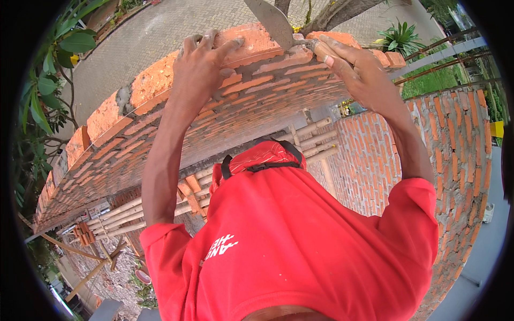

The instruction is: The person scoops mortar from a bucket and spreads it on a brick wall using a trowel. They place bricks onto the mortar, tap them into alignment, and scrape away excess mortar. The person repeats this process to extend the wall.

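My left hand (201,64) grips an orange brick (254,43) on the top course of a curving brick wall (251,88). Its fingers reach over the brick's top and the thumb lies against the near side. In my right hand (356,69) is a trowel (274,22), held by its wooden handle. The blade points up and to the left, with its heel close to the brick's right end and the mortar there. More bricks (155,77) line the top to the left, with grey mortar (124,99) in a joint.
Below me are bamboo poles (316,136) and stacked loose bricks (193,190). Another brick wall (450,155) stands at the right. Beyond the near wall are paving (134,48), a tree trunk (342,13) and a spiky plant (400,38). Leafy branches (45,96) hang at the left.
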The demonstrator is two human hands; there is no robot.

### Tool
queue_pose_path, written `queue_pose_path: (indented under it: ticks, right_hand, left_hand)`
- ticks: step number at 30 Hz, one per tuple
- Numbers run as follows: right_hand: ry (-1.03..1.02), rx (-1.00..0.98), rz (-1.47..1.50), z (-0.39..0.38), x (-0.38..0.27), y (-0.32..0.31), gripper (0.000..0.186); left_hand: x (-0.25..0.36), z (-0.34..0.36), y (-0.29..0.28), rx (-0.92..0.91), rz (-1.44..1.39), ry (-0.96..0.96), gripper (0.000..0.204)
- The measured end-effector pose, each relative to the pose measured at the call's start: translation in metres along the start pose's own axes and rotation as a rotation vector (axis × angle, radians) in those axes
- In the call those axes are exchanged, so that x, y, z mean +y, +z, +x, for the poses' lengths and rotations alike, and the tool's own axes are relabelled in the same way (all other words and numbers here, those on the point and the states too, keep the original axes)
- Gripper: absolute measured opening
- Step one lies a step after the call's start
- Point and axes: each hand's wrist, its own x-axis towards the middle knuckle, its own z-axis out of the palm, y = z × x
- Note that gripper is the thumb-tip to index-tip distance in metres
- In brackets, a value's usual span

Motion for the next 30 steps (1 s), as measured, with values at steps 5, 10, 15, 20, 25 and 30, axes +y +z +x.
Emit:
queue_pose_path:
  ticks: [5, 10, 15, 20, 25, 30]
  right_hand:
    - [-0.149, 0.199, 0.026, 0.002, -0.003, 0.014, 0.047]
    - [0.137, -0.041, 0.291, -0.001, -0.012, 0.000, 0.058]
    - [0.025, 0.098, 0.388, -0.009, -0.041, 0.005, 0.058]
    - [-0.352, 0.154, -0.161, 0.010, -0.054, 0.040, 0.046]
    - [-0.191, 0.173, 0.082, 0.006, -0.057, 0.051, 0.040]
    - [-0.225, 0.138, 0.019, 0.005, -0.064, 0.057, 0.038]
  left_hand:
    - [-0.001, 0.001, 0.001, 0.027, -0.026, 0.020, 0.071]
    - [-0.008, 0.005, -0.008, 0.011, -0.023, 0.112, 0.069]
    - [-0.057, 0.020, -0.026, -0.109, -0.442, -0.143, 0.068]
    - [-0.077, 0.023, -0.027, -0.318, -0.609, -0.263, 0.055]
    - [-0.074, 0.023, -0.030, -0.366, -0.678, -0.289, 0.046]
    - [-0.076, 0.025, -0.025, -0.321, -0.655, -0.253, 0.037]
